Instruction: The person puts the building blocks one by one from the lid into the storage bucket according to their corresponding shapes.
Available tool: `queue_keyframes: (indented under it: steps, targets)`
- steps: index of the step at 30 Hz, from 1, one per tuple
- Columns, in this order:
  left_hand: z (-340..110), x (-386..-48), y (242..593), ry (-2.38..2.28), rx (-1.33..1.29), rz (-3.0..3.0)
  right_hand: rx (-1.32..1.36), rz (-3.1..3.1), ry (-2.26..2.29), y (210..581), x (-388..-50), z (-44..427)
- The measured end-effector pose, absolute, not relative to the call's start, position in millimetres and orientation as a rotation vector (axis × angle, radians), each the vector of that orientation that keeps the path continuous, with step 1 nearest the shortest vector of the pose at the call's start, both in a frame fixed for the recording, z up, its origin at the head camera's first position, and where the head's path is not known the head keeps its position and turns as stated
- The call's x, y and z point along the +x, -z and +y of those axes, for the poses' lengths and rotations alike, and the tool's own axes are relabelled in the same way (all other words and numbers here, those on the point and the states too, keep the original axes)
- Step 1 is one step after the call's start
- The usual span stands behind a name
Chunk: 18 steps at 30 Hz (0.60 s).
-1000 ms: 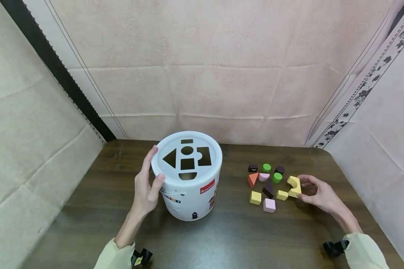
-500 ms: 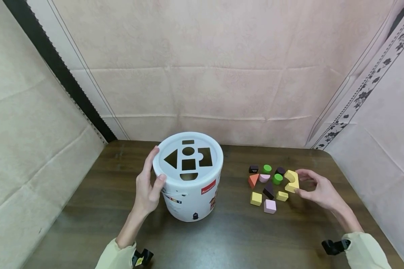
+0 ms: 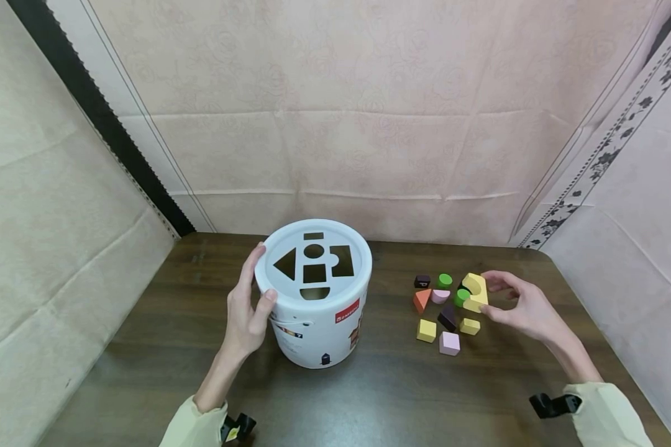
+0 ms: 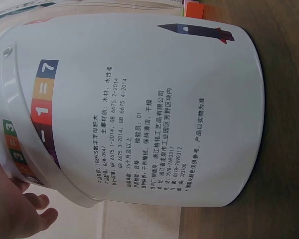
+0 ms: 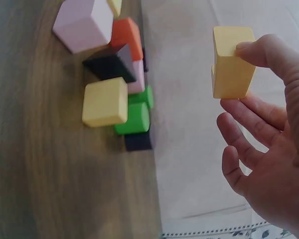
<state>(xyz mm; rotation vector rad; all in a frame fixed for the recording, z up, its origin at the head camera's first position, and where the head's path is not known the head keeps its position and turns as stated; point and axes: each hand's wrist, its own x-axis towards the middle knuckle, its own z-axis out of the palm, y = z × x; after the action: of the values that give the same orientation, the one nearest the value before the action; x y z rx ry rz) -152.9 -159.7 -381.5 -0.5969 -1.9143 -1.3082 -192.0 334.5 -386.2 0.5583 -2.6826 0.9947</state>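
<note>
While the left grip holds the white bucket, thumb at the edge of the lid and fingers reaching round the outer side, the right grip pinches the yellow arched block. That right grip is partly spread, no wider than the block, which sits between thumb and fingertips, hollow facing away from the palm and seemingly raised off the bench; its spare fingers are loosely bent.

Just beyond those fingertips, the green cylinder is partly covered by the block; I cannot tell whether they touch. Nearer the person than the fingertips are the small yellow block and lilac block.

The step in hand looks like picking up the arched block; the next move calls for a firm pinch and clearance from the pieces beside it.
</note>
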Motion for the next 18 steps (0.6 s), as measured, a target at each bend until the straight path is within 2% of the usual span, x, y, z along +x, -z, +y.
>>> queue_keyframes:
  steps: [18]
  targets:
    - [-160,-154,383,1.302,-0.601,-1.926,0.749,-2.638,-1.048,338,-189,292]
